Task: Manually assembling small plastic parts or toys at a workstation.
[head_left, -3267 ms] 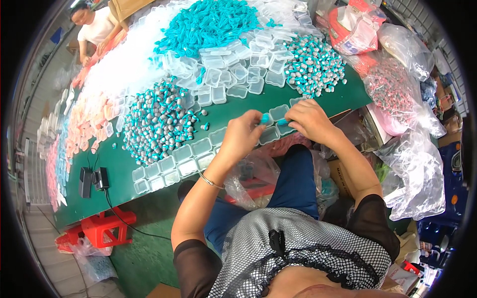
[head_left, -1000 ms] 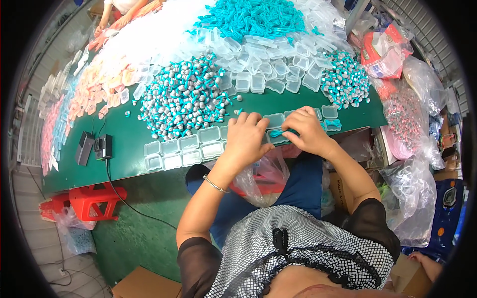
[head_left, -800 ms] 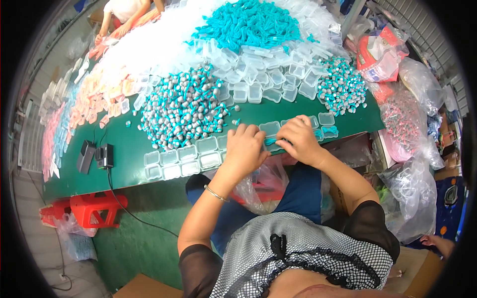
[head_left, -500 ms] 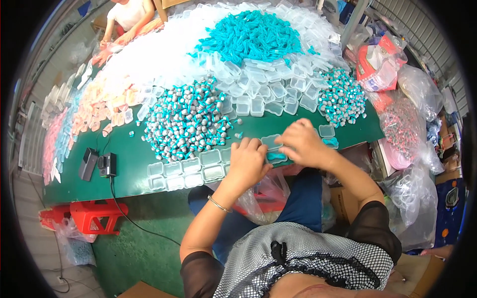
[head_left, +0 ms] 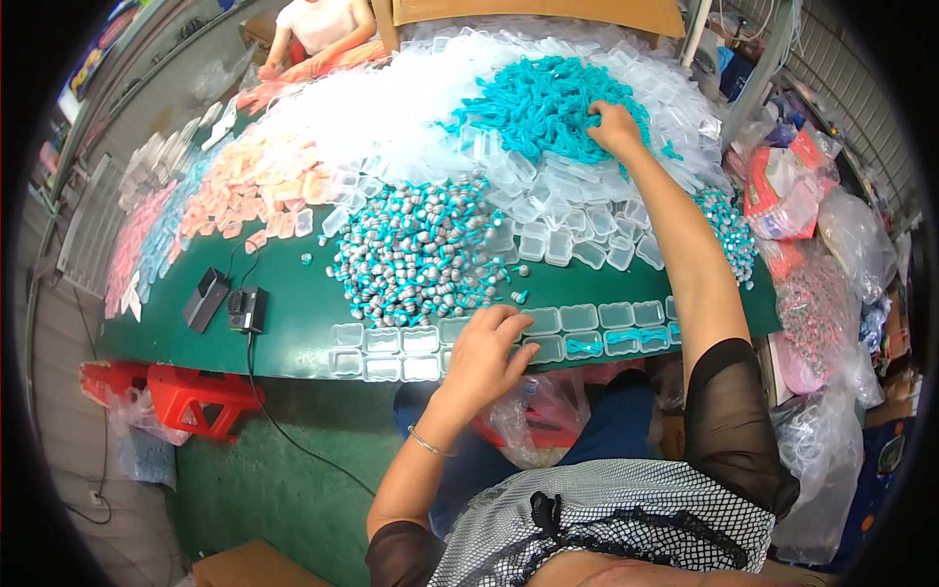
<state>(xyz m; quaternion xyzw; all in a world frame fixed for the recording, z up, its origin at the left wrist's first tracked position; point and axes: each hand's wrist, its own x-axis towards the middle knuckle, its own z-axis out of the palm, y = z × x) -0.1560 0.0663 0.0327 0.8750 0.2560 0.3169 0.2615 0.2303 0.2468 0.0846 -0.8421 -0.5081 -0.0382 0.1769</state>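
My left hand (head_left: 489, 354) rests over the two rows of small clear plastic cases (head_left: 420, 339) along the table's near edge, its thumb and fingers apart and holding nothing I can see. Further right, several cases of the near row hold teal strips (head_left: 622, 338). My right arm stretches across the table, and my right hand (head_left: 616, 131) is at the right side of a heap of soft teal strips (head_left: 538, 103). Its thumb and fingers curl round strips there; how many is hidden. A pile of small grey-and-teal knobbed pieces (head_left: 416, 249) lies beyond my left hand.
Loose clear cases (head_left: 577, 233) spread round the teal heap. A second small-piece pile (head_left: 724, 235) sits at the right. Peach cases (head_left: 264, 186), a black device with a cable (head_left: 246, 309) and a red stool (head_left: 207, 396) are left. Another person (head_left: 328, 24) works at the far left.
My right hand has gone from the cases at the near edge to the teal heap. My left hand stays by the cases with its fingers more spread. The whole view has shifted.
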